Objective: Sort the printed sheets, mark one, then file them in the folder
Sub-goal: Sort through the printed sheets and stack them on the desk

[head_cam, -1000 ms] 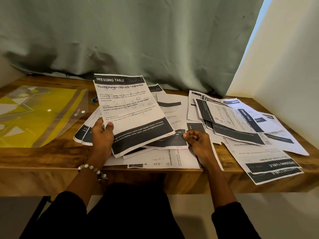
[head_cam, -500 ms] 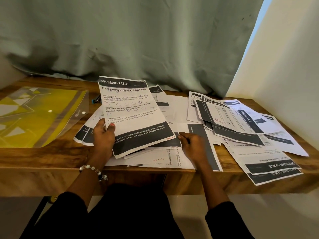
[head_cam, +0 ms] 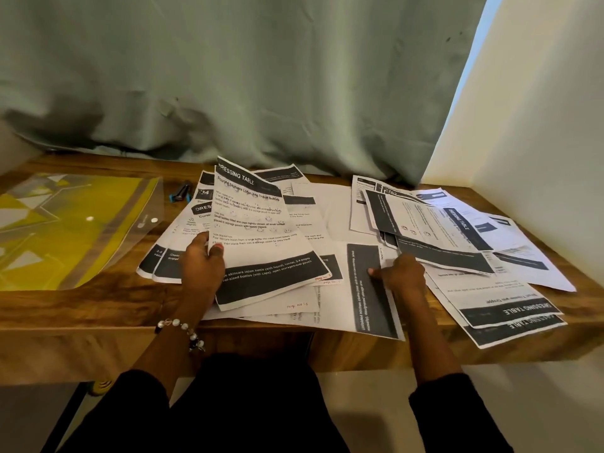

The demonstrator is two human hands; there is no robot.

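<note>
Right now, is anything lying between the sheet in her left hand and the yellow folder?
Nothing blocks the way. The left hand holds the sheet; bare wooden desk separates it from the folder. A small pen-like item lies farther back, off the path.

Printed sheets (head_cam: 330, 223) scattered; yellow folder (head_cam: 65, 223) apparently open.

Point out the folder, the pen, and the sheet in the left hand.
folder (head_cam: 75, 223): head view, yellow front face.
pen (head_cam: 180, 193): head view, middle of its dark barrel.
sheet in the left hand (head_cam: 261, 243): head view, printed middle of the page.
</note>
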